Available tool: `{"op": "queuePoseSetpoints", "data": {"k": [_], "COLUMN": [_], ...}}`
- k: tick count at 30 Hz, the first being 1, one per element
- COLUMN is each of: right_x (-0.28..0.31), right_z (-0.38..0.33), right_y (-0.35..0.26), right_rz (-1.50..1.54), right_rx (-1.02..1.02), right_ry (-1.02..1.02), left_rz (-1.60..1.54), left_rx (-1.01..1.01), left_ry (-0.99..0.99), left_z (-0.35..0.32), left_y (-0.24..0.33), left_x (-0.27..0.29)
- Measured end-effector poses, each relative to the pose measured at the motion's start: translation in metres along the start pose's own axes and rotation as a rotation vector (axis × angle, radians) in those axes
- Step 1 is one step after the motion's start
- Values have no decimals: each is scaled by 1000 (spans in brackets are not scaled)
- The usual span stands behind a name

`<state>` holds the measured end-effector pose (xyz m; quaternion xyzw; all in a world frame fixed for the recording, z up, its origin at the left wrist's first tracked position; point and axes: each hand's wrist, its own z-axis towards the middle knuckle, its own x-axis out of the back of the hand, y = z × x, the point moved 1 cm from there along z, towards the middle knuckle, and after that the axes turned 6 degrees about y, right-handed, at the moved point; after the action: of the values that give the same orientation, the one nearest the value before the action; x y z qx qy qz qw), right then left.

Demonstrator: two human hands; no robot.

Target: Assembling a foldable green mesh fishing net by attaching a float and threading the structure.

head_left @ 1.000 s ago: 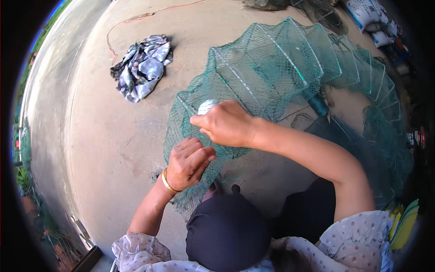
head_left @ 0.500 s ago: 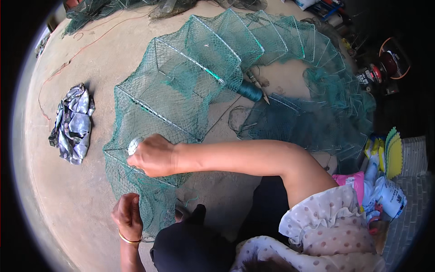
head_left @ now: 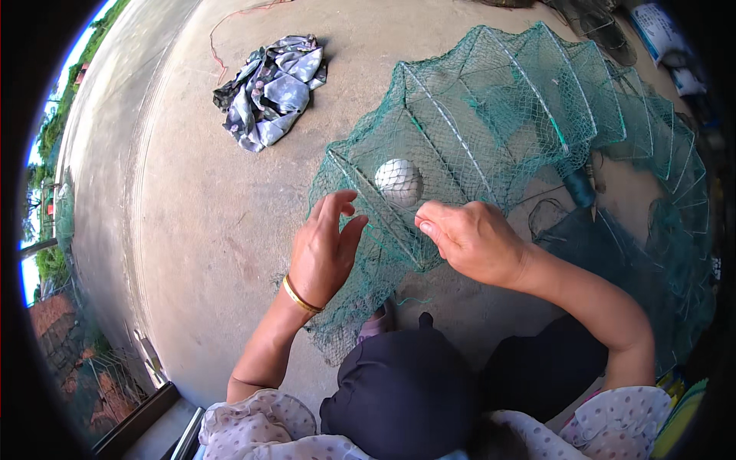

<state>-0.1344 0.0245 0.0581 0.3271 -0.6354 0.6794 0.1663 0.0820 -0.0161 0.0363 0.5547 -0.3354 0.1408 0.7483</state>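
Note:
A long green mesh net trap [head_left: 460,115] with white and green frame rods arcs over the concrete floor before me. Behind its mesh shows a white round ball [head_left: 399,182], in the section nearest my hands. At the trap's near left edge is my left hand [head_left: 323,249], its fingers bent and the thumb apart, with nothing visible between them. To the right of it, just below the ball, my right hand [head_left: 479,241] has thumb and fingers pinched together; anything between the tips is too small to make out.
A crumpled patterned cloth [head_left: 274,92] lies at the upper left. A spool of dark green twine [head_left: 579,188] and a pointed netting tool [head_left: 593,207] lie beside the trap. My dark-clothed knee [head_left: 406,383] is close below the hands. A white sack [head_left: 661,34] stands at the far right.
The view has swung left. My right hand has drawn back from beside the white ball, which now shows whole behind the mesh. My left hand's fingers have spread and moved up to the net's edge.

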Motion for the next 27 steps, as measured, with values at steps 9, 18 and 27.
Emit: {"op": "queuePoseSetpoints", "data": {"k": [9,18,27], "right_x": [-9,-8,-6], "right_z": [7,13,15], "right_y": [1,4,7], "right_rz": [-163,-198,-167], "right_rx": [30,-11,-41], "right_ry": [14,5,5], "left_rz": [218,53,27], "left_rx": [-84,-60,-61], "left_ry": [-70,-22,25], "left_z": [18,16,17], "left_y": [-5,-2,5], "left_x": [-2,2,1]}}
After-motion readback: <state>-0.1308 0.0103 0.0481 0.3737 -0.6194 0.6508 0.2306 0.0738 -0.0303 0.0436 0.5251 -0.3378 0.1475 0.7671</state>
